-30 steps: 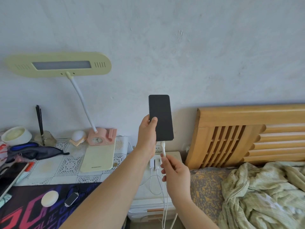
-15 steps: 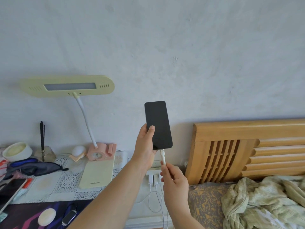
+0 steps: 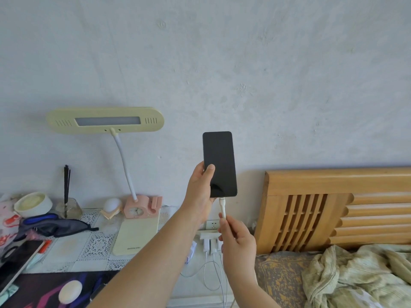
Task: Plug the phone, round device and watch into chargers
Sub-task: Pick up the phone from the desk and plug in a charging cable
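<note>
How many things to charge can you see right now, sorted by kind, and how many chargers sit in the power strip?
Phone: 1, the black phone held upright in the left hand, with the white cable pinched by the right hand at its bottom edge.
Round device: 1, the white round device on the dark mat.
Watch: 1, partly hidden watch.
Chargers: 2 clearly visible.
Total: 5.

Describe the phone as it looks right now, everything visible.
The phone is a slim black slab with rounded corners and a dark, glossy screen. It is held upright against the wall, tilted slightly. The left hand grips its lower left edge, thumb on the glass. A white cable plug, pinched by the right hand, meets its bottom edge.
</note>
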### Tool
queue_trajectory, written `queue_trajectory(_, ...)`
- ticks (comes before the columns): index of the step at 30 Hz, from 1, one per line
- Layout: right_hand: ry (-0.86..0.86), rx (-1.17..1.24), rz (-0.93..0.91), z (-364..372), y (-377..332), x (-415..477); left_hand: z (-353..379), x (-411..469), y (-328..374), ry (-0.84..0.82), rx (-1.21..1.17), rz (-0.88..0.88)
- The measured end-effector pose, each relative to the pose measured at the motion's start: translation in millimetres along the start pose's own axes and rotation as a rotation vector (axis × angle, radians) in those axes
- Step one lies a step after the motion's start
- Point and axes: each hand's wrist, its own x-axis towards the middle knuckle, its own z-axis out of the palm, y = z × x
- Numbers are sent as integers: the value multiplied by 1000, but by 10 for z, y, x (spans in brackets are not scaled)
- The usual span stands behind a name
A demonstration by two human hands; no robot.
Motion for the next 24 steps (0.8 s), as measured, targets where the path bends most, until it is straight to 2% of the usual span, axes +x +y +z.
queue_trajectory(8,1,12,17,44,-41,-26,-42,18,14,-28,-4,7)
queue_trajectory(12,-67,-4,29,18,-68,-10,-60,47,52,-30,-24,-8)
queue_trajectory(15,-222,7,71,-68,-89,24,-49,53,106,-32,-11,-9)
queue_trajectory(20,-605,-16,193,-413,82,-41,-19,34,230,-58,-13,-1)
queue_trajectory(22,-687,-65,286,-619,280,-151,-10,-2,285,-84,-6,-1)
queue_trajectory(24,-697,-75,416,-826,565,-276,15,-63,330,-102,7,-2)
